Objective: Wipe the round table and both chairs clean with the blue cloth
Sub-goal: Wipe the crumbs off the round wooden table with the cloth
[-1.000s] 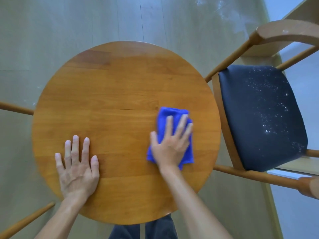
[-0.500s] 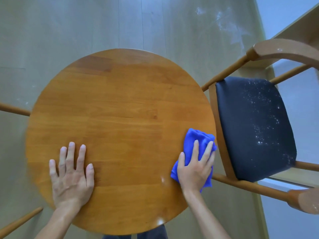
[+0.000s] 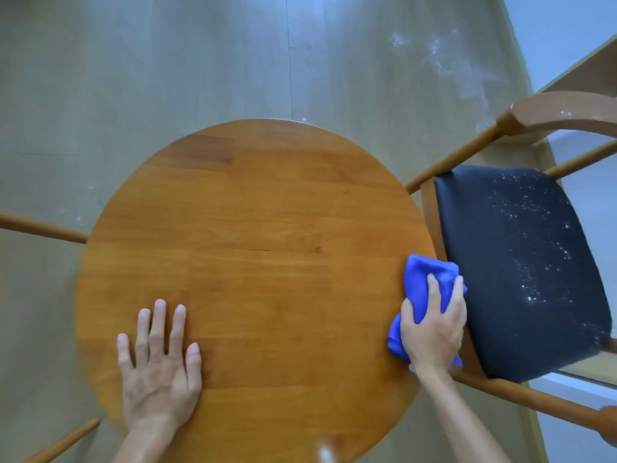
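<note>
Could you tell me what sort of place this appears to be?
Probably a small dining or café-style corner indoors: a round wooden table, a wooden chair with a dusty black padded seat beside it, and pale plank flooring.

Floor (image 3: 167, 78) lying grey-green underneath.
Showing plank seams and white smears (image 3: 447, 58) at upper right; pale blue strip (image 3: 567, 35) running along the right edge.

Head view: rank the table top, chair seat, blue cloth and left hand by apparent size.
1. Table top
2. Chair seat
3. Left hand
4. Blue cloth, though the right hand covers part of it, so 3 and 4 are unsure.
</note>
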Motion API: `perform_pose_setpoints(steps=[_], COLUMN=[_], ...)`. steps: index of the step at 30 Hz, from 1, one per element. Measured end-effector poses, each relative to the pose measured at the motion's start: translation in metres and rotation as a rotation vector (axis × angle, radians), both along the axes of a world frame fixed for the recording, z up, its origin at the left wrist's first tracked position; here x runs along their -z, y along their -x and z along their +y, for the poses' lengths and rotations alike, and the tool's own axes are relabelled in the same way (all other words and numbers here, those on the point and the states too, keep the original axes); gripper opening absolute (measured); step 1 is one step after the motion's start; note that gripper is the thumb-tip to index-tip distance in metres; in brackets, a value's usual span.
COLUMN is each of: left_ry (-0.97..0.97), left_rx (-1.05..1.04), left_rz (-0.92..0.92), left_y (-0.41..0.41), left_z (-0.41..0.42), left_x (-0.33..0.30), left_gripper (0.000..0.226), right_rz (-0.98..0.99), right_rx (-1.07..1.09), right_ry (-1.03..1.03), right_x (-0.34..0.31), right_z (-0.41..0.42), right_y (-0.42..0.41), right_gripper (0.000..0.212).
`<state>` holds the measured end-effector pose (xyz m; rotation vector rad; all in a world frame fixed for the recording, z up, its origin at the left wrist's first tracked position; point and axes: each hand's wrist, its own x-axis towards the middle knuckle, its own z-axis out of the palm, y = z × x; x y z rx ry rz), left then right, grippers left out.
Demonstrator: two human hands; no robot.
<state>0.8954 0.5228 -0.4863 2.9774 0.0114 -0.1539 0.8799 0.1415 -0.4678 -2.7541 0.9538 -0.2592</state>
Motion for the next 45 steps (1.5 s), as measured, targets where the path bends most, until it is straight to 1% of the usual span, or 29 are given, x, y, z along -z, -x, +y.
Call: perform_pose_setpoints(steps=[2,3,4,5,6,9,11,12,14,15,16,17,19,21,22,23,25,27,29,31,33,35,37,39,41,42,43,44,45], left_ry=[-0.008,-0.009,-0.006,-0.005,-0.007,0.001,0.013,0.02,0.034,0.037,0.037,0.035,0.033,0.028,0.021,0.013,-0.01,-0.035,-0.041,-0.037,-0.045,-0.052,-0.044,-0.032,-0.025,-0.024,-0.023,-0.023,-0.02], left_rx=[0.001,0.001,0.001,0.0,0.002,0.023,0.026,0.027,0.038,0.055,0.075,0.09,0.081,0.047,0.035,0.031,0.042,0.052,0.051,0.054,0.058,0.058,0.051,0.037,0.041,0.045,0.046,0.044,0.041], left_rz=[0.001,0.006,0.01,0.013,0.015,0.01,0.008,0.011,0.023,0.033,0.041,0.046,0.059,0.074,0.073,0.066,0.036,0.009,0.011,0.015,0.028,0.047,0.074,0.081,0.084,0.081,0.078,0.077,0.083], left_y=[0.0,0.0,0.0,-0.001,-0.001,-0.001,-0.001,-0.001,-0.002,-0.005,-0.01,-0.017,-0.032,-0.041,-0.042,-0.041,-0.038,-0.036,-0.037,-0.038,-0.038,-0.038,-0.038,-0.038,-0.037,-0.038,-0.038,-0.038,-0.038], left_z=[0.001,0.002,0.002,0.003,0.004,0.005,0.005,0.005,0.007,0.009,0.011,0.015,0.019,0.018,0.015,0.013,0.012,0.013,0.013,0.011,0.011,0.012,0.012,0.012,0.013,0.013,0.013,0.013,0.012], left_x=[0.001,0.002,0.002,0.002,0.002,-0.001,-0.002,-0.003,-0.007,-0.011,-0.015,-0.018,-0.019,-0.016,-0.012,-0.009,-0.003,0.001,0.0,-0.001,-0.001,-0.003,-0.005,-0.006,-0.007,-0.008,-0.008,-0.008,-0.009], left_gripper=[0.062,0.062,0.063,0.063,0.063,0.062,0.062,0.062,0.06,0.059,0.058,0.057,0.058,0.061,0.061,0.062,0.063,0.064,0.065,0.066,0.066,0.065,0.064,0.064,0.064,0.064,0.065,0.065,0.065], right_rz=[0.01,0.026,0.037,0.028,0.014,-0.004,-0.025,-0.013,0.031,0.055,0.071,0.083,0.109,0.083,0.083,0.082,0.06,0.035,0.03,0.039,0.023,-0.024,-0.043,-0.02,-0.003,-0.018,-0.041,-0.063,-0.071], right_rx=[0.159,0.178,0.144,0.053,-0.084,-0.643,-0.939,-1.038,-1.148,-1.147,-1.089,-0.973,-0.616,-0.206,-0.044,0.074,0.184,0.163,0.041,-0.148,-0.408,-0.688,-0.981,-1.262,-1.435,-1.425,-1.313,-1.112,-0.848], right_ry=[-0.007,-0.019,-0.017,0.007,0.045,0.062,0.017,0.008,0.031,0.032,0.031,0.023,-0.027,-0.085,-0.114,-0.137,-0.138,-0.112,-0.084,-0.065,-0.06,-0.059,-0.101,-0.158,-0.142,-0.103,-0.066,-0.038,-0.025], right_x=[0.003,0.003,0.002,0.001,0.001,0.0,0.0,-0.001,-0.004,-0.007,-0.011,-0.015,-0.017,-0.015,-0.013,-0.01,-0.003,0.002,0.005,0.005,0.005,0.006,0.009,0.005,0.003,0.003,0.004,0.002,-0.001], right_z=[0.018,0.036,0.06,0.089,0.12,0.186,0.183,0.168,0.119,0.091,0.065,0.044,0.026,0.031,0.035,0.039,0.047,0.064,0.102,0.156,0.216,0.268,0.292,0.275,0.217,0.179,0.138,0.1,0.067], right_y=[-0.067,-0.096,-0.118,-0.134,-0.141,-0.107,-0.063,-0.039,0.003,0.017,0.025,0.026,0.007,-0.035,-0.062,-0.091,-0.15,-0.201,-0.245,-0.277,-0.287,-0.273,-0.242,-0.206,-0.181,-0.174,-0.168,-0.164,-0.16], right_gripper=[0.061,0.063,0.064,0.063,0.062,0.057,0.054,0.054,0.055,0.055,0.054,0.053,0.061,0.069,0.072,0.074,0.074,0.07,0.067,0.067,0.065,0.062,0.057,0.052,0.052,0.054,0.055,0.056,0.057])
